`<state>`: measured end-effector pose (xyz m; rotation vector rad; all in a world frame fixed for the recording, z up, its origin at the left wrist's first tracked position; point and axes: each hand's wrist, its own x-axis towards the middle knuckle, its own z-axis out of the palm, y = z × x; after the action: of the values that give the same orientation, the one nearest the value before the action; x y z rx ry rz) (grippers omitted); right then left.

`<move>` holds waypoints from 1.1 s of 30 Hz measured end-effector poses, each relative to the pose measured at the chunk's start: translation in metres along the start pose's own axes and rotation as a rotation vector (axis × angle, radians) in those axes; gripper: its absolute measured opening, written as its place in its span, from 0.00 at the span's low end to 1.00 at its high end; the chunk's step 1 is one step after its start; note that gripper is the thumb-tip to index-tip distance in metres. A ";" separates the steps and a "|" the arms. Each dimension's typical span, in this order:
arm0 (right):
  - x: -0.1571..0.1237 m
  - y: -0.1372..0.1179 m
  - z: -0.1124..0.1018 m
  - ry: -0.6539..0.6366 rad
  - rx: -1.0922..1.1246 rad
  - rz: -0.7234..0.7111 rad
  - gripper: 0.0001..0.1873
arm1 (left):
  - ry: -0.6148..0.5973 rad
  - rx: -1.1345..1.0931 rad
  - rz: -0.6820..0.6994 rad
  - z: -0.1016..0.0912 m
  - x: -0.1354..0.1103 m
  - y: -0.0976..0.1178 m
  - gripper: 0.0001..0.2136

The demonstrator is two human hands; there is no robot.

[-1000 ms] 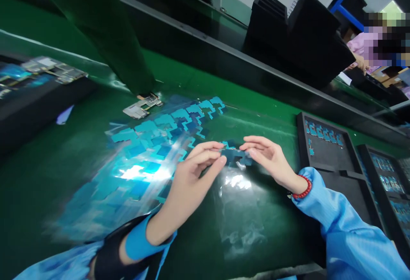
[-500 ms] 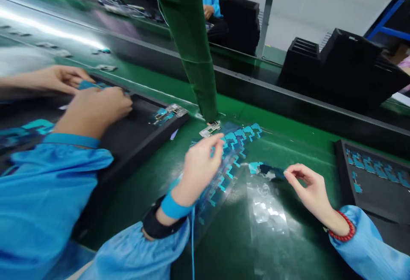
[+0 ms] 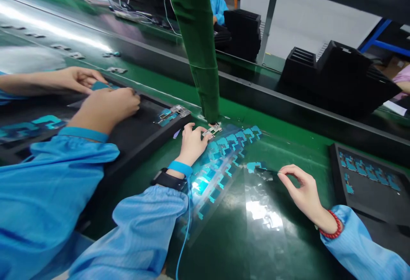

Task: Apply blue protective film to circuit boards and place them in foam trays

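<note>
We see the circuit board (image 3: 215, 129) lying on the green work surface (image 3: 224, 250), at the foot of the hanging green fabric tube (image 3: 200, 49). The left hand (image 3: 192, 142) is at its near-left edge, thumb and fingers loosely curved with a gap between them; we cannot tell whether the tips have hold of it. The board should be light and stiff, its small parts likely fragile, so we would take it by the bare edges.

The right hand (image 3: 300, 188) pinches, thumb against forefinger, the right end of a thin film strip (image 3: 265, 175), which bears a bright blue piece at its far end. We expect the film to be nearly weightless, floppy and slippery (perhaps clingy too), best held by a corner.

Between the hands, glossy clear sheeting carries rows of stepped, notched blue cut-outs (image 3: 231, 140), flat and smooth. A matte black tray (image 3: 368, 201) on the right holds similar blue-faced pieces. The sleeves are finely ribbed blue cloth; a red beaded bracelet (image 3: 333, 227) circles the right wrist.
</note>
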<state>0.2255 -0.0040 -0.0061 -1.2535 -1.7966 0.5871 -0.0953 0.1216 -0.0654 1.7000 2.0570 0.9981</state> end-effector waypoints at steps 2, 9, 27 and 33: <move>-0.001 0.001 0.001 0.004 -0.002 0.006 0.08 | 0.012 -0.068 -0.033 -0.007 0.002 0.002 0.10; 0.002 0.001 -0.006 0.154 0.017 0.069 0.06 | 0.063 -0.515 -0.147 -0.049 -0.026 0.050 0.12; -0.010 -0.028 0.002 0.033 0.503 0.620 0.14 | -0.762 -1.054 -0.538 -0.019 -0.130 0.107 0.21; -0.005 -0.026 0.004 0.020 0.502 0.623 0.11 | -0.726 -1.029 -0.545 -0.021 -0.130 0.107 0.16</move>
<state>0.2092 -0.0186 0.0100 -1.4306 -1.1082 1.2743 0.0044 -0.0011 -0.0049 0.7165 1.0782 0.8247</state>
